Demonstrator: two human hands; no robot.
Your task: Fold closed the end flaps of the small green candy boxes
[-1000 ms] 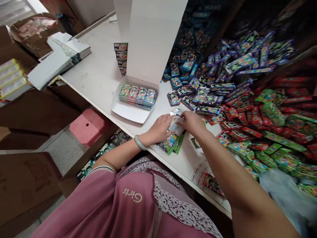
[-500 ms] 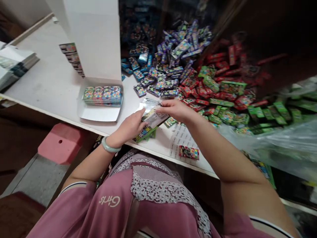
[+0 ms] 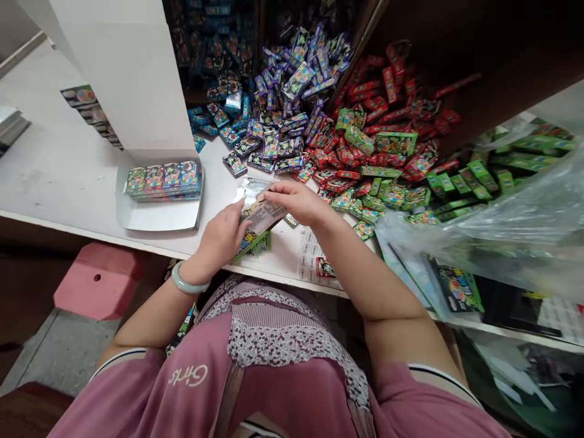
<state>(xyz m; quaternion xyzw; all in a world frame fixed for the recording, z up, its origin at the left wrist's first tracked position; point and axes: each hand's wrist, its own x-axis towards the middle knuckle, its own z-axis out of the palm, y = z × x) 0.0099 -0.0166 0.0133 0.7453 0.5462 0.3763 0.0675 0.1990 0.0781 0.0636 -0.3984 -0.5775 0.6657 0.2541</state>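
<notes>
My left hand (image 3: 223,234) grips the left side of a flat printed pouch (image 3: 267,216), its thumb lying across the front. At the upper right, my right hand (image 3: 296,201) has its thumb and fingers pinched on the edge of the same pouch. A silvery strip shows at the pouch's top. Under it lie green printed packs (image 3: 260,244), partly covered. A sheet of round stickers (image 3: 306,258) lies to the right near the table edge, with a red packet (image 3: 325,267) on it, half hidden by my right forearm.
Left of my hands stands a white box (image 3: 159,214) with its lid up, holding rows of small colourful packs (image 3: 162,176). Behind are heaps of blue (image 3: 228,115), purple (image 3: 296,79), red (image 3: 392,109) and green packets (image 3: 465,182). Clear plastic (image 3: 502,237) lies at right, a pink stool (image 3: 98,283) below left.
The view has shifted, so the box and heaps appear farther left and more shows at right. Both hands keep hold of the pouch. My right forearm now covers more of the red packet.
</notes>
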